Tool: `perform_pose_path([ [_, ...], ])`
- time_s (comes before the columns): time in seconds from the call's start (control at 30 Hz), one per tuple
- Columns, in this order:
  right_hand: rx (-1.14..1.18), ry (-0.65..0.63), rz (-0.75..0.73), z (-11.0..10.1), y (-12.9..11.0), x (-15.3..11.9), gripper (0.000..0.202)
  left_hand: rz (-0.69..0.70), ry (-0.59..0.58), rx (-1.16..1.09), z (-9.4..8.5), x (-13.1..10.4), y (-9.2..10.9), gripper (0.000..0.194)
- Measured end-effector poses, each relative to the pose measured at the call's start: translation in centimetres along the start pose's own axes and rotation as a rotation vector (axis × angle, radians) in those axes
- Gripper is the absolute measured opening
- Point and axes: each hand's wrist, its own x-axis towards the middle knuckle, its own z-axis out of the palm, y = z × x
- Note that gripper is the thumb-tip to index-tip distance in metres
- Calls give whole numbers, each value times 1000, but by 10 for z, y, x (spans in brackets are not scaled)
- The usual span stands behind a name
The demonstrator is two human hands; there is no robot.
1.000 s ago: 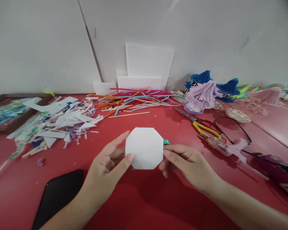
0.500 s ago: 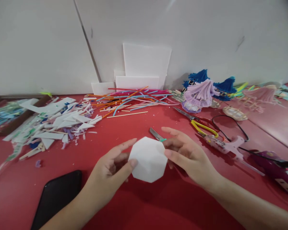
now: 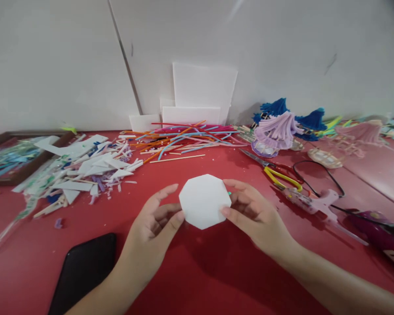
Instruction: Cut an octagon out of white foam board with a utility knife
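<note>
A flat white octagon (image 3: 205, 201), seemingly foam board or card, is held up over the red table between my two hands. My left hand (image 3: 157, 223) has its thumb and a finger at the octagon's left edge, with the index finger stretched out free of it. On the opposite edge, my right hand (image 3: 252, 212) pinches the piece, thumb in front and the other fingers behind. Just past the right fingers shows a small teal bit of a cutter (image 3: 230, 193); its blade is hidden behind the octagon.
A black phone (image 3: 85, 271) lies at the lower left, beyond it a heap of white scraps (image 3: 95, 168). Coloured pipe cleaners (image 3: 190, 135) lie at the back by white boards (image 3: 203, 85). Scissors (image 3: 282, 175), a glue gun (image 3: 315, 201) and a lilac pipe-cleaner model (image 3: 276, 131) are right.
The octagon has risen and turned slightly in my hands. My right thumb has slid lower on its edge, my left thumb sits nearer the rim, and the cutter's blade has become covered.
</note>
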Motion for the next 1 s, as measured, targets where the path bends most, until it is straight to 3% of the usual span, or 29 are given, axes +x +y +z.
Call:
perform_pose_path([
  [0.1,9,-45,17,1,-3,-1,59,56,-2,27,0,1,0,49],
  [0.17,31,-69,27,2,-5,-1,63,91,-28,19,2,0,-1,50],
  [0.33,97,-99,15,1,-4,-4,63,129,-131,99,5,-7,-3,82],
  [0.5,152,-129,-48,-2,-10,-9,59,250,-1,250,1,-13,-2,78],
  [0.67,126,-100,-125,-5,-15,-11,43,299,23,277,-1,-15,2,75],
  [0.9,97,-144,-238,-6,-5,-6,45,391,35,334,-1,-10,-3,68],
  [1.0,126,-226,-240,-9,-2,-3,60,410,27,350,-3,-10,-5,67],
])
